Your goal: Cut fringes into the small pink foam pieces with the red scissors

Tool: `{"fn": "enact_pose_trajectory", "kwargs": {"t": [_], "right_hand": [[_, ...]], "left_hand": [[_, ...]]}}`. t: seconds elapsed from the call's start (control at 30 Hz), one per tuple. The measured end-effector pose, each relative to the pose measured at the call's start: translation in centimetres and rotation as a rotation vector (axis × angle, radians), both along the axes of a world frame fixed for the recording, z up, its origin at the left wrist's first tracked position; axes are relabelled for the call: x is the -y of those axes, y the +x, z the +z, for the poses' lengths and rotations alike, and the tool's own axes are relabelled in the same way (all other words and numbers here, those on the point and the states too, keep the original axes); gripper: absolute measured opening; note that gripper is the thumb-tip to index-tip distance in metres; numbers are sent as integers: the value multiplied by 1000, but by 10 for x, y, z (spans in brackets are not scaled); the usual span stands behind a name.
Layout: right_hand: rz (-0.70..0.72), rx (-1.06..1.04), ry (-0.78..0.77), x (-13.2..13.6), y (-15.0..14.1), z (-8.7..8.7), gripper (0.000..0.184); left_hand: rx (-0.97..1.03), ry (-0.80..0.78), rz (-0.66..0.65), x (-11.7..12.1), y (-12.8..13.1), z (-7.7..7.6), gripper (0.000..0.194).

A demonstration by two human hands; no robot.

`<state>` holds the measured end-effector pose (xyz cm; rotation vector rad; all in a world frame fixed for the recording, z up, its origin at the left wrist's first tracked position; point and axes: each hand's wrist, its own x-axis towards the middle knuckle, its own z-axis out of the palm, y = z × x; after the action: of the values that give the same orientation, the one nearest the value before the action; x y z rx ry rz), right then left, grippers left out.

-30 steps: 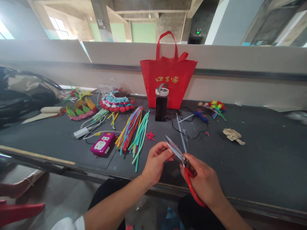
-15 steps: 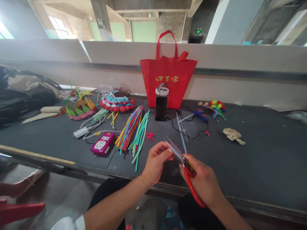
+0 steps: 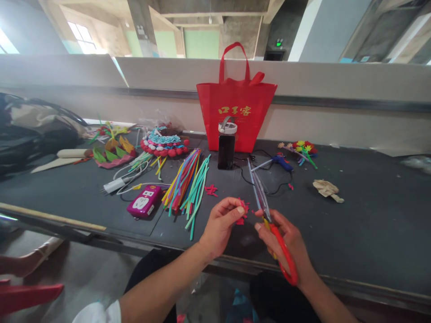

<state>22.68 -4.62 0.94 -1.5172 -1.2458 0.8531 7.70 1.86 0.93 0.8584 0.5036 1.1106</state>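
Note:
My right hand (image 3: 286,242) grips a pair of scissors (image 3: 284,253) with red handles, its blades pointing away from me over the table. Close by on the left, my left hand (image 3: 222,226) is pinched, thumb against fingertips. Whatever lies in that pinch is too small to make out. Just beyond its fingertips lie small red cut pieces (image 3: 240,220) on the dark table. Another little pile of red pieces (image 3: 211,190) sits farther left. Past it are bundled colourful pipe cleaners (image 3: 182,184), some of them loose and turquoise (image 3: 197,197).
A phone (image 3: 226,152) leans on a bottle (image 3: 228,128) before a red bag (image 3: 236,107). A blue glue gun (image 3: 282,162) with its cord and clear sticks lie right of it. A purple power socket (image 3: 144,202) stands left; crumpled brown paper (image 3: 326,190) lies right.
My right hand has drawn the scissors right, away from my left fingertips, and turned the blades to point forward. My left hand has hardly moved.

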Motion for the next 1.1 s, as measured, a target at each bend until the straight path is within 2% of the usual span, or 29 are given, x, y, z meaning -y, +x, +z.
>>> {"fn": "enact_pose_trajectory", "kwargs": {"t": [0.1, 0.27, 0.67, 0.83, 1.03, 1.1], "right_hand": [[36, -319, -48, -1, -3, 6, 49], [30, -609, -17, -4, -5, 2, 55], [91, -727, -83, -5, -2, -3, 55], [48, -601, -8, -4, -1, -2, 51], [-159, -34, 129, -5, -4, 7, 40], [-208, 79, 172, -5, -8, 8, 36]], "left_hand": [[-10, 35, -42, 1, 1, 0, 6], [-10, 101, -85, 4, 2, -2, 2], [-56, 194, -156, 7, 4, -7, 6], [-123, 169, -98, 8, 6, -6, 10], [-188, 4, -61, 10, 9, -5, 19], [-192, -14, -56, 10, 10, -6, 20]]}}
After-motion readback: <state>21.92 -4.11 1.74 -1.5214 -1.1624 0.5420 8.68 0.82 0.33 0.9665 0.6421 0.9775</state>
